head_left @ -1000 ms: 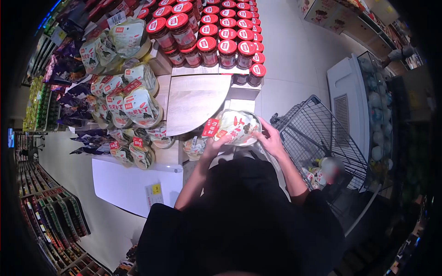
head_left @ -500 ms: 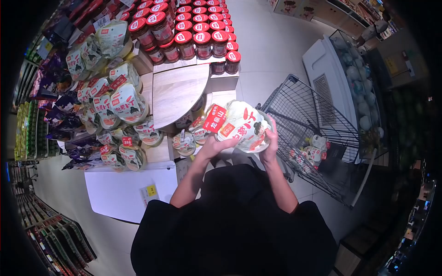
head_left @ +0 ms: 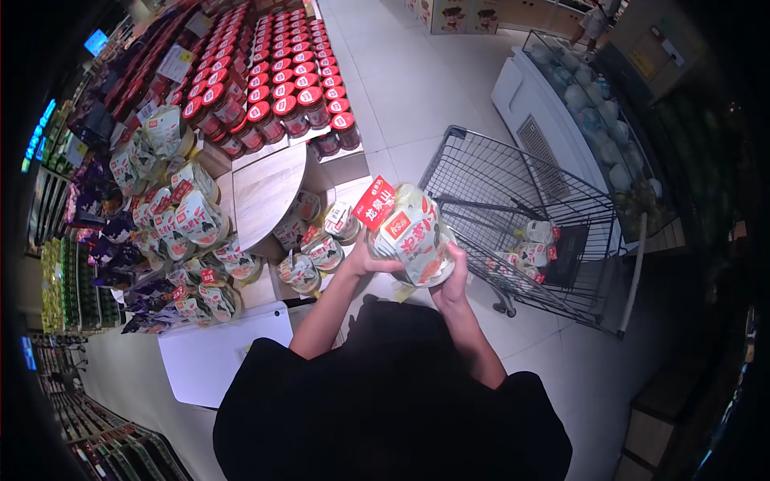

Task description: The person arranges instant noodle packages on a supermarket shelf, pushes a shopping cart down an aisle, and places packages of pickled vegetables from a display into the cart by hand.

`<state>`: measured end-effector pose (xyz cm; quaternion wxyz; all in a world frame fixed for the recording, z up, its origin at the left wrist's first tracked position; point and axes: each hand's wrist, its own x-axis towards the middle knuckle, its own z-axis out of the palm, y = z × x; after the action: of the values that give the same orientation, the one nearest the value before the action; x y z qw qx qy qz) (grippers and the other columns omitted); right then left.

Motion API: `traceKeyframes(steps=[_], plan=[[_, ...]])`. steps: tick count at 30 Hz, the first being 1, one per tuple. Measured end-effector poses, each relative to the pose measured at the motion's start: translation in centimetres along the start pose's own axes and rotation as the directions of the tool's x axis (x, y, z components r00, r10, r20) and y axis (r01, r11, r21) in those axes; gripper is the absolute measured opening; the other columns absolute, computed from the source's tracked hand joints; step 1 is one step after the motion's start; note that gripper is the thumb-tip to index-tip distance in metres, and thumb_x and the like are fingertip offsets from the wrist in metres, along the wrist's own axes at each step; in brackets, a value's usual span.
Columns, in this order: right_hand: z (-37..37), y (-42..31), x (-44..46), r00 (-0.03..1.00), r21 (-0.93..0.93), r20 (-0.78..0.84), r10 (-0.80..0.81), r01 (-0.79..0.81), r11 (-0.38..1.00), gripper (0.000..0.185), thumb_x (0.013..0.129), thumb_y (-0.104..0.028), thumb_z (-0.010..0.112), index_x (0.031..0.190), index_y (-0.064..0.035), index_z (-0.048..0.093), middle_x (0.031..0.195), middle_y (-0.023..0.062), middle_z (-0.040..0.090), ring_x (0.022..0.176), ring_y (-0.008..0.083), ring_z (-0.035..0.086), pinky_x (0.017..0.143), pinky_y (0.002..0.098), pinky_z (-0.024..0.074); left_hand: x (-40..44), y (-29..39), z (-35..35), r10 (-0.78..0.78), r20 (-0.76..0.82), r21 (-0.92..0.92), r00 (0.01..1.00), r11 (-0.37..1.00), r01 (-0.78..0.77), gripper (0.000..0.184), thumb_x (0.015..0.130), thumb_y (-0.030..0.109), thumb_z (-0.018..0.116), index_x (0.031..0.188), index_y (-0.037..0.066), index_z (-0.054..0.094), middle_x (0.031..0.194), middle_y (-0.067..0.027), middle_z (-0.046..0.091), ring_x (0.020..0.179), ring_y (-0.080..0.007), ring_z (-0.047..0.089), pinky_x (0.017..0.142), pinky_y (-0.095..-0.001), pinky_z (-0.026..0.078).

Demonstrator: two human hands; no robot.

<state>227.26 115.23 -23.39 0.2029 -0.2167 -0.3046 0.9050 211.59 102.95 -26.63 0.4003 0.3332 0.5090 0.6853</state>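
Observation:
In front of my chest I hold a packaged food tub with a white printed top and a red tag at its upper left. My left hand grips its lower left side, thumb lying across the front. On the right side, my right hand is wrapped round the edge. Fingers behind the package are hidden. Just left of my left hand, similar tubs sit on a low ledge. More of them are stacked in a display pile further left.
To the right stands a wire shopping cart with several similar tubs inside. Rows of red-lidded jars fill the stand ahead, beside a curved wooden board. A white chest freezer is beyond the cart. A person stands far off.
My view has turned, so the jars and display sit further left. The tub has tilted more upright in my hands, and both hands still hold it.

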Motion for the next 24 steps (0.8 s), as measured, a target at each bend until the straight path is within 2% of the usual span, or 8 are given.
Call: traceKeyframes(steps=[2,4,6,10,11,14,17,24], plan=[[-2.8,-1.9,-1.3,1.0,0.036,-0.003,-0.028,0.028,0.999,0.061,0.097,-0.042,0.042,0.14,0.0008,0.043,0.136,0.0146,0.054,0.125,0.0259,0.053,0.107,0.0399,0.0398,1.4,0.9,4.3,-0.01,0.005,-0.045,1.0,0.999,0.01,0.114,0.052,0.02,0.093,0.145,0.0,0.031,0.134,-0.0119,0.052,0.125,-0.0229,0.052,0.107,-0.0394,0.04],[-5.1,-4.4,-3.0,0.998,0.051,-0.04,-0.057,0.059,0.997,0.062,0.097,-0.043,0.042,0.14,0.0004,0.043,0.137,0.0142,0.053,0.126,0.0258,0.052,0.108,0.0399,0.0397,2.5,0.0,7.6,-0.033,0.056,0.011,0.998,0.999,0.033,0.113,0.054,0.022,0.093,0.145,0.0,0.029,0.136,-0.0122,0.05,0.126,-0.0234,0.05,0.108,-0.0398,0.04],[-9.1,-7.7,-5.3,0.99,0.082,-0.096,-0.099,0.107,0.991,0.062,0.097,-0.045,0.043,0.141,0.0001,0.043,0.138,0.0137,0.052,0.127,0.0256,0.051,0.108,0.04,0.0395,4.4,-1.6,13.2,0.075,0.085,0.03,0.994,0.997,-0.078,0.112,0.054,0.022,0.093,0.145,0.0,0.03,0.136,-0.0124,0.051,0.126,-0.0238,0.051,0.109,-0.0405,0.04],[-14.5,-10.8,-8.8,0.989,0.138,-0.121,-0.087,0.103,0.985,0.059,0.099,-0.044,0.043,0.141,-0.0016,0.044,0.136,0.0112,0.054,0.125,0.0213,0.053,0.107,0.037,0.0402,5.8,-2.3,21.0,0.014,0.102,-0.015,0.995,1.0,-0.012,0.099,0.059,0.025,0.091,0.139,-0.002,0.04,0.129,-0.0117,0.056,0.12,-0.0226,0.055,0.102,-0.0391,0.045],[-15.5,-11.7,-9.4,0.989,0.145,-0.118,-0.09,0.107,0.984,0.058,0.1,-0.044,0.043,0.141,-0.003,0.044,0.136,0.0106,0.054,0.125,0.0208,0.054,0.106,0.0365,0.0418,6.1,-2.8,22.7,0.045,0.103,-0.064,0.994,0.997,-0.039,0.097,0.059,0.027,0.091,0.138,-0.002,0.042,0.127,-0.011,0.057,0.118,-0.0212,0.057,0.1,-0.0382,0.047],[-18.7,-13.9,-11.3,0.988,0.156,-0.103,-0.115,0.131,0.979,0.056,0.1,-0.043,0.044,0.141,-0.0057,0.044,0.135,0.0094,0.055,0.124,0.0201,0.055,0.103,0.036,0.0452,6.8,-5.0,26.2,0.056,0.134,-0.054,0.989,0.997,-0.049,0.094,0.06,0.028,0.092,0.136,-0.002,0.045,0.125,-0.0109,0.059,0.115,-0.0207,0.059,0.1,-0.038,0.047],[-21.5,-15.0,-13.0,0.994,0.171,-0.087,-0.067,0.081,0.982,0.055,0.099,-0.043,0.046,0.14,-0.0051,0.045,0.132,0.0095,0.057,0.118,0.0201,0.059,0.097,0.0359,0.051,6.9,-7.3,28.6,0.075,0.136,-0.032,0.988,0.997,-0.071,0.089,0.061,0.026,0.091,0.133,-0.002,0.047,0.124,-0.0104,0.061,0.113,-0.0199,0.061,0.098,-0.0369,0.049],[-25.7,-13.9,-13.1,0.994,0.285,-0.092,0.067,-0.038,0.958,0.054,0.098,-0.042,0.051,0.138,-0.0055,0.047,0.131,0.0093,0.058,0.117,0.02,0.06,0.096,0.0358,0.0512,5.9,-8.3,31.1,0.064,0.021,0.118,0.998,0.991,-0.066,0.086,0.062,0.031,0.094,0.128,-0.001,0.05,0.119,-0.0094,0.064,0.108,-0.0182,0.063,0.095,-0.0352,0.05]])
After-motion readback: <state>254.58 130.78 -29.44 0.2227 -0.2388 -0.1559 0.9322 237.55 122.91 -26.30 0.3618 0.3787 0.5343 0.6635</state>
